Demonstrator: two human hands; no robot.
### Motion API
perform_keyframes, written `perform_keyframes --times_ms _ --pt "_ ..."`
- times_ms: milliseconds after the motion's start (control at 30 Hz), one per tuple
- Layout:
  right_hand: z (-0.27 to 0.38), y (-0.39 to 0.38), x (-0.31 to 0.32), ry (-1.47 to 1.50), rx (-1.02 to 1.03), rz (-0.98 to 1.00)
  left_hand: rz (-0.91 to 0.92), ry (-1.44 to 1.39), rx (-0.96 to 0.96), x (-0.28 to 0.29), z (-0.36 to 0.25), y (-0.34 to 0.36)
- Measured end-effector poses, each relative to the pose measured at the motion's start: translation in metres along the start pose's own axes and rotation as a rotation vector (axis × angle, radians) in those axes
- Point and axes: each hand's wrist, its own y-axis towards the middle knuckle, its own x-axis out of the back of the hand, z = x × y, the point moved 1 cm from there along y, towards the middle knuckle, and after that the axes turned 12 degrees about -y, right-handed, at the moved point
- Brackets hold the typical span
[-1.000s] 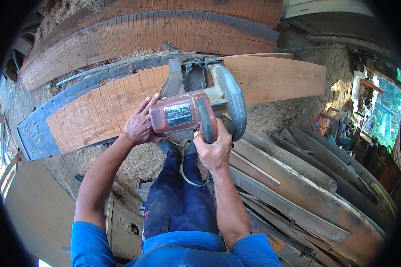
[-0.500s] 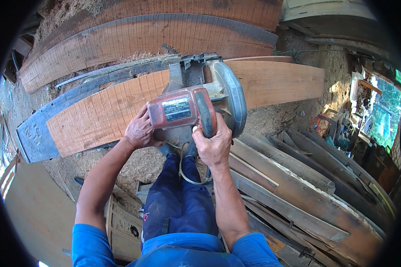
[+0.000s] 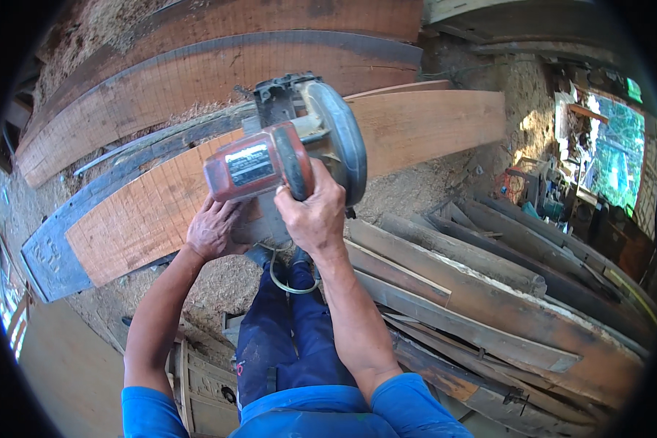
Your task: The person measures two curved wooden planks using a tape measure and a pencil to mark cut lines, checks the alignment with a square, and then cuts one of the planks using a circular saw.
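Note:
A red and grey circular saw (image 3: 252,164) with a round blade guard (image 3: 336,139) sits across a long curved wooden board (image 3: 146,212). My right hand (image 3: 314,212) is closed around the saw's rear handle. My left hand (image 3: 215,230) is at the saw's base plate (image 3: 266,223), its fingers reaching under the motor housing, partly hidden there. A pale cable (image 3: 296,290) loops down near my legs. The blade itself is hidden by the guard and housing. Under the board lies a dark bluish plank (image 3: 44,266), jutting out at the left.
Large curved boards (image 3: 219,80) lie beyond the saw, with sawdust around them. Several long old planks (image 3: 482,314) are stacked at the right. A flat sheet (image 3: 73,365) lies at the lower left, and clutter stands by a bright opening (image 3: 613,153) at the far right.
The whole view has shifted somewhat. The saw has moved a little left and away relative to the board, with both hands going along with it.

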Motion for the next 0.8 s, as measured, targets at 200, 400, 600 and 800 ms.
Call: perform_keyframes --times_ms 200,400,600,800 --pt "0.007 0.032 -0.01 -0.032 0.058 -0.06 -0.134 0.005 -0.053 0.011 -0.015 0.007" --pt "0.022 0.044 0.006 -0.006 0.162 -0.292 -0.096 0.021 -0.007 0.004 -0.016 0.001" --pt "-0.003 0.023 0.121 -0.079 0.038 -0.182 -0.136 0.037 -0.033 0.013 -0.018 0.005" --pt "-0.087 0.046 0.236 0.3 -0.373 0.374 -0.128 0.037 -0.013 0.012 -0.017 0.007"
